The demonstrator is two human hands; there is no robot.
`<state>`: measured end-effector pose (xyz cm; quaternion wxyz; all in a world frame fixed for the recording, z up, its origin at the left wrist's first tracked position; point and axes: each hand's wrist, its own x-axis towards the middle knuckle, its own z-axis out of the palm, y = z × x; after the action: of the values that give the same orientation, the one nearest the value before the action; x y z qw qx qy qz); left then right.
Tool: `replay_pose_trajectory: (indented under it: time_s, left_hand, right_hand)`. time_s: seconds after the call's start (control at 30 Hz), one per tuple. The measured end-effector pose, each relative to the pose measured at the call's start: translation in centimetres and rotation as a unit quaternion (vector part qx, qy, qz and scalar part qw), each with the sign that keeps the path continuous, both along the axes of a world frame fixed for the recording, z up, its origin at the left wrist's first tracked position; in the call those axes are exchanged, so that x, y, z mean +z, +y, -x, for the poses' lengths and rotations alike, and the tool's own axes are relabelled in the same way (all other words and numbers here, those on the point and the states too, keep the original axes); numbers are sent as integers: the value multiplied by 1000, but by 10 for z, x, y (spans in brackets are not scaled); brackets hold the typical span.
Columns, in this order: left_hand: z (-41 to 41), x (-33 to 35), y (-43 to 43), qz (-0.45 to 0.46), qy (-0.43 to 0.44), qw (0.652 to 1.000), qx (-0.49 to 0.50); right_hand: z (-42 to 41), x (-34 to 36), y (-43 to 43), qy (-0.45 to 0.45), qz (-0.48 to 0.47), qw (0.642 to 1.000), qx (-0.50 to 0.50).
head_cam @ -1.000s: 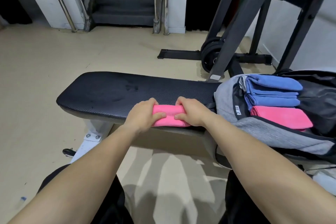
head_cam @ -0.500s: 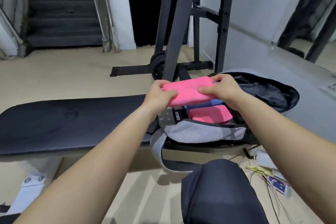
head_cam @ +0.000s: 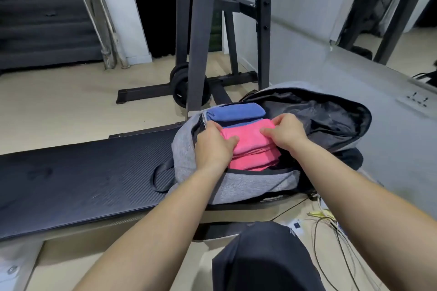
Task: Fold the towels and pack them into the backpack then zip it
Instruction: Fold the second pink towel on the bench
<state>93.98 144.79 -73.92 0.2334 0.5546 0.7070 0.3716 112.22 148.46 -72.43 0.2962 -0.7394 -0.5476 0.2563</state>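
A grey backpack (head_cam: pixel 248 184) lies open on the right end of a black padded bench (head_cam: pixel 78 179), its dark-lined flap (head_cam: pixel 331 120) thrown back. Inside it, a folded blue towel (head_cam: pixel 236 112) rests at the far side. A folded pink towel (head_cam: pixel 250 142) sits on top of another pink towel (head_cam: pixel 253 163) nearer to me. My left hand (head_cam: pixel 212 146) grips the top pink towel's left end and my right hand (head_cam: pixel 286 133) grips its right end, both pressing it down into the backpack.
A black weight rack (head_cam: pixel 203 30) with plates (head_cam: pixel 182 87) stands on the floor behind the bench. Cables (head_cam: pixel 331 238) and small papers lie on the floor at the lower right. My dark-clad knee (head_cam: pixel 264 257) is below the backpack. Stairs rise at the far left.
Both hands lifted the folded pink towel off the bench, carried it right over the backpack, and lowered it onto the pink towel inside. The view turned to the right.
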Motion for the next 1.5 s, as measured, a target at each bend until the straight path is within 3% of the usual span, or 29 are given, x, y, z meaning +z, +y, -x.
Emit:
replay_pose_trajectory:
  time_s: [0.13,0.2,0.27,0.37,0.5,0.67,0.73,0.8,0.97,1.1,1.27,1.5]
  left_hand:
    - [7,-2,10,-27,191,981,-2]
    - [13,2,18,-89,271,956,-67]
    - [19,8,29,-82,336,926,-152]
    - [25,8,41,-21,411,880,-238]
    - [29,-3,37,26,399,871,-285]
    - [26,2,49,-29,438,858,-267]
    - [19,13,57,-19,415,876,-247]
    - [12,16,64,-12,405,883,-238]
    - [16,-12,66,42,431,859,-273]
    - [23,-30,58,43,386,877,-282]
    - [22,-31,66,66,387,873,-291]
    - [19,-23,61,89,407,860,-295]
  right_hand:
    - [0,-10,9,-95,-41,992,75]
    - [-3,-9,12,-197,-101,964,149]
    - [-4,-5,17,-274,-142,921,238]
    - [-1,-3,26,-316,-70,884,339]
    - [-1,-11,28,-383,1,844,375]
    - [1,-12,30,-456,-34,809,370]
    - [5,-12,36,-476,-39,797,370]
    - [9,-15,41,-471,-35,801,368]
    - [9,-28,51,-411,8,832,372]
    - [7,-39,46,-377,13,841,388]
    - [9,-41,57,-346,34,855,384]
    - [11,-38,44,-376,56,847,373]
